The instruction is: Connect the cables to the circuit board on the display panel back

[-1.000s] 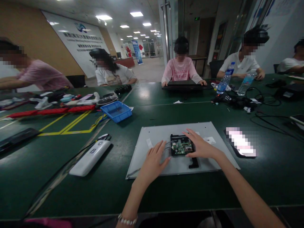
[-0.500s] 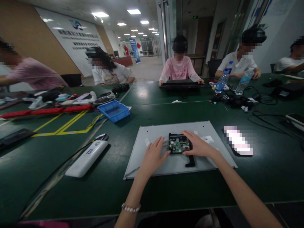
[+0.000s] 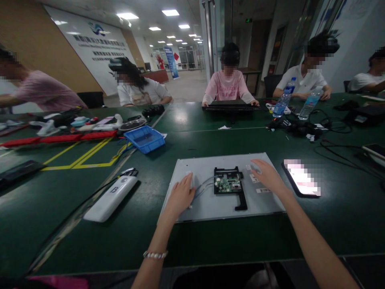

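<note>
A grey metal panel (image 3: 216, 204) lies flat on the green table in front of me. A small green circuit board in a black frame (image 3: 227, 184) sits at its middle, with thin wires (image 3: 202, 186) running left. My left hand (image 3: 180, 196) rests flat on the panel's left part, fingers stretched out over a white tape strip. My right hand (image 3: 266, 174) lies open on the panel's right part, beside small white labels (image 3: 262, 190). Neither hand holds anything.
A lit phone (image 3: 300, 178) lies right of the panel. A white power bank (image 3: 110, 198) with a cable lies to the left, a blue tray (image 3: 144, 139) beyond it. Water bottles (image 3: 281, 103), cables (image 3: 303, 128) and several seated people line the far side.
Both hands have left the circuit board and spread outward, the left to the panel's left part, the right to its right part. The board now shows fully.
</note>
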`<state>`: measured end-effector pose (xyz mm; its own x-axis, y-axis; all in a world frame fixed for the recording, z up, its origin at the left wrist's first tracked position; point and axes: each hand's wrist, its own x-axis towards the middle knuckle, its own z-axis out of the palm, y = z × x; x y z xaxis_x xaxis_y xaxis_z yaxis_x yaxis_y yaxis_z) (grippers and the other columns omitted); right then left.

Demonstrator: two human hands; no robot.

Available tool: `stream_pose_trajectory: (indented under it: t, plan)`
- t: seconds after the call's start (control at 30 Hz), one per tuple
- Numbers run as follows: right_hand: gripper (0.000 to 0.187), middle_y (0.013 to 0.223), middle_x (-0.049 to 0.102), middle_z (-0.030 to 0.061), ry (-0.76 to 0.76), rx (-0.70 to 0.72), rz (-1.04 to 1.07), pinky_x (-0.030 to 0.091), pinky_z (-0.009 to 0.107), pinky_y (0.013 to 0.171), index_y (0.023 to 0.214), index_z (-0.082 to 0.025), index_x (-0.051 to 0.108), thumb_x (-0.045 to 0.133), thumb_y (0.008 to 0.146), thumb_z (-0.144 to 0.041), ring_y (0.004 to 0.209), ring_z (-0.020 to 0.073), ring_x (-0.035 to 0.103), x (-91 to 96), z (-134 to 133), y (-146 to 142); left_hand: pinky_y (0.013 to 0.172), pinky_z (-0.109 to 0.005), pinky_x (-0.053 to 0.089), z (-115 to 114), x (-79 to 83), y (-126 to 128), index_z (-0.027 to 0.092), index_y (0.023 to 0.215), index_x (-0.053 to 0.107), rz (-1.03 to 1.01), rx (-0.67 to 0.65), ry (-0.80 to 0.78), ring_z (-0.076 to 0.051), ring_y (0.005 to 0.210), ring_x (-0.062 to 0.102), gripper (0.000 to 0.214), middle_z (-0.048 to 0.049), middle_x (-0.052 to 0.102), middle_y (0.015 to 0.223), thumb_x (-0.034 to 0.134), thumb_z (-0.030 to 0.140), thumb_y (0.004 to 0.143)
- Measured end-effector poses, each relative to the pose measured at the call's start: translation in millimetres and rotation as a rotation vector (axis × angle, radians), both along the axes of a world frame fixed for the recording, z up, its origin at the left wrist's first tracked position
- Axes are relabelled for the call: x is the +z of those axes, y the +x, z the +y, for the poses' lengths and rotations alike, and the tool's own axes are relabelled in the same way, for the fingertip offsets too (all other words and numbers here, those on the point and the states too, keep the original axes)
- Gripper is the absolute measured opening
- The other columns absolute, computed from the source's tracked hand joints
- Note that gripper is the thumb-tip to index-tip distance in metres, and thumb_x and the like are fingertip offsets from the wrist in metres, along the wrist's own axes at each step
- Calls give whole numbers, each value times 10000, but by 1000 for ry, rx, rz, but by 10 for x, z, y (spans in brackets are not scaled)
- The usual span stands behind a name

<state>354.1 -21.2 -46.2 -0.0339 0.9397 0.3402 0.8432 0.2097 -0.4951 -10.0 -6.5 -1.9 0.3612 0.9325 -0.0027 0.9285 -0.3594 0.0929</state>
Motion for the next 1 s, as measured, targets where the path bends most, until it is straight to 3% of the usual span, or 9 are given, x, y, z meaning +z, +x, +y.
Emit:
stream_pose_trajectory:
  t: [0.17, 0.43, 0.63, 0.8, 1.0]
  plan:
    - [358, 1215, 580, 99, -10, 20, -59, 400, 411, 989, 1166, -196, 593, 506, 851, -342, 1144, 236, 512, -50, 14, 45, 1088, -447, 238, 52, 38, 56, 132, 1427, 222, -14, 16, -4, -221, 1368, 251, 552, -112, 279, 1484, 310, 226, 891]
    - [259, 1096, 638, 86, -20, 21, -157, 449, 369, 866, 1070, -213, 632, 490, 871, -300, 1033, 230, 565, -58, 87, -39, 1072, -506, 238, 45, 69, 105, 135, 1414, 253, -79, 20, 35, -280, 1379, 201, 559, -140, 260, 1487, 368, 306, 895]
    - [258, 994, 662, 86, -13, -26, -252, 435, 333, 831, 967, -194, 657, 419, 917, -280, 972, 218, 583, 27, 96, -108, 1099, -448, 228, 127, 183, 421, 167, 1404, 262, -219, -183, 71, -243, 1388, 185, 534, -126, 259, 1490, 376, 341, 913]
    - [267, 967, 666, 80, -31, -35, -279, 426, 308, 828, 951, -189, 662, 403, 927, -250, 967, 206, 582, 88, 80, -138, 1122, -380, 219, 155, 226, 690, 226, 1438, 180, -300, -419, -66, -222, 1396, 156, 661, -71, 135, 1531, 461, 452, 884]
    - [265, 985, 662, 72, -4, -51, -253, 428, 315, 828, 960, -191, 650, 392, 926, -238, 968, 212, 579, 79, 82, -154, 1110, -413, 258, 140, 98, 681, 242, 1458, 102, -328, -429, -157, -265, 1387, 184, 863, -79, 106, 1534, 574, 530, 795]
